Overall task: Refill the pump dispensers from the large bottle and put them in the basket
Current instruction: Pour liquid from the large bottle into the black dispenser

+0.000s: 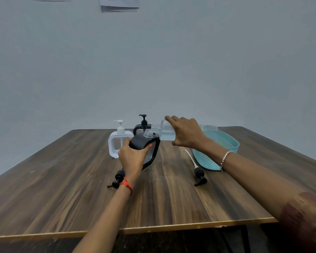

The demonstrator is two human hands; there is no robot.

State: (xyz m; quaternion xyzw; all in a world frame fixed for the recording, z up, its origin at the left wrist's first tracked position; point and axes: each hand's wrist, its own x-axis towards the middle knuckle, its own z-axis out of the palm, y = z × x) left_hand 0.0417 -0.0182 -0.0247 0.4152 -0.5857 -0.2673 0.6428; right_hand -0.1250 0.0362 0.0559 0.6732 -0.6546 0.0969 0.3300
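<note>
Head view, I log: left hand point(131, 158) grips tilted dispenser point(141, 142); right hand point(186, 134) grips tipped bottle point(165, 133), neck at dispenser's mouth.

No legible text — wall papers point(119, 4) too blurred.

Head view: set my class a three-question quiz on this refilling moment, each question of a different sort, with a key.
1. True or false: two loose pump heads lie on the table.
2. Fill in: the left hand grips the black dispenser ____, not upright.
3. The large bottle is held by: A the left hand; B the right hand; C nobody.
Key: 1 true; 2 tilted; 3 B.
</note>
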